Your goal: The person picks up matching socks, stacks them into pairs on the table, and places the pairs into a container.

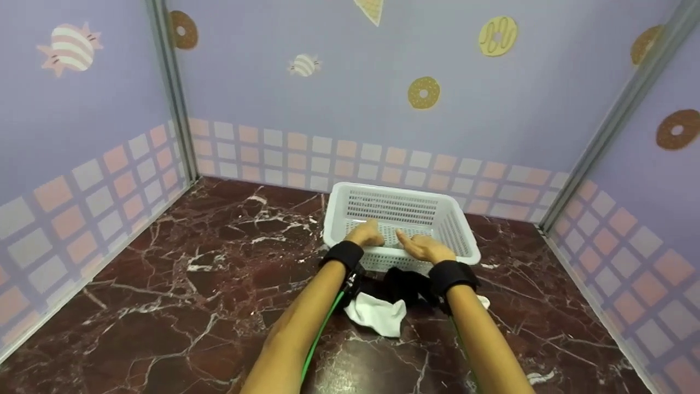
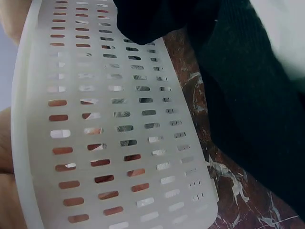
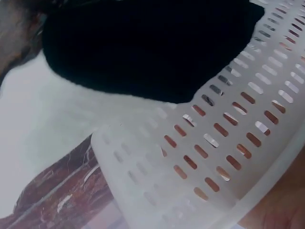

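A white perforated plastic basket stands near the back wall, with no item visible inside. My left hand reaches over its near rim; its fingers are partly hidden. To its right, my right hand also extends over the rim, thumb out, holding nothing visible. Below my wrists, in front of the basket, lie a white sock and black cloth pieces, seemingly socks. Both wrist views show dark fabric close to the slotted basket wall, with white fabric beside it.
Beneath everything is a dark red marbled surface. Patterned walls enclose it at the back and both sides. A small white piece shows beside my right wrist. A green cable runs along my left forearm.
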Available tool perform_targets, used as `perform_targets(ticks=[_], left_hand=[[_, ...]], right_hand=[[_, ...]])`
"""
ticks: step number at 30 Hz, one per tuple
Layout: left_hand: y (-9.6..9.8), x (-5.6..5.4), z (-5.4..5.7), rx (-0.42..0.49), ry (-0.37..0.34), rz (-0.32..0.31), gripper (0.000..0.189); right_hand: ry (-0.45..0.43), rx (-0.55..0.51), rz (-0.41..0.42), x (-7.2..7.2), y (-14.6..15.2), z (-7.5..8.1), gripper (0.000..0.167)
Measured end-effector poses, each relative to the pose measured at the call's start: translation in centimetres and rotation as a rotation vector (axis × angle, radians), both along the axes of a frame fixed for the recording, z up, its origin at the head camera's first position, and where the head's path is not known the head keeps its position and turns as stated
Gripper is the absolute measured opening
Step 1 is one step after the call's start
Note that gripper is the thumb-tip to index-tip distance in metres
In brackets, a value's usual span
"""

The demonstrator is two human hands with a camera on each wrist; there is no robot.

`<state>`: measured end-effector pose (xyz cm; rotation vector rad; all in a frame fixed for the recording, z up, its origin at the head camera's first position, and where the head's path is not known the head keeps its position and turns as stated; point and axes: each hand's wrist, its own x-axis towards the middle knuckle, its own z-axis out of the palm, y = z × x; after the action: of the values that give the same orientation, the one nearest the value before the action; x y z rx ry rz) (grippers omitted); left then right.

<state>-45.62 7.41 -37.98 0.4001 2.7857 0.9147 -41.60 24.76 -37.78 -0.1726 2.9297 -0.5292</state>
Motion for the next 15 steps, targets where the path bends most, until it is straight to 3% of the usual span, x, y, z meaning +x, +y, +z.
perform_targets(ticks=[6, 8, 12, 15], left_hand=[[-0.92, 0.30, -0.32, 0.031, 0.027, 0.024, 0.006], [-0.78, 0.26, -0.32, 0.014, 0.051, 0.015, 0.013], [-0.34, 0.24, -0.23, -0.015, 0.119, 0.016, 0.020], [-0.30, 0.73, 0.06, 0.010, 0.188, 0.011, 0.005]], right_hand=[[0.023, -0.020, -0.010, -0.02, -0.96, -0.35, 0.082], [0.044, -0.007, -0.011, -0.05, -0.84, -0.45, 0.081], [0.140, -0.018, 0.014, 0.00, -0.43, -0.45, 0.068], [0.247, -0.094, 0.063, 0.45, -0.33, 0.04, 0.056]])
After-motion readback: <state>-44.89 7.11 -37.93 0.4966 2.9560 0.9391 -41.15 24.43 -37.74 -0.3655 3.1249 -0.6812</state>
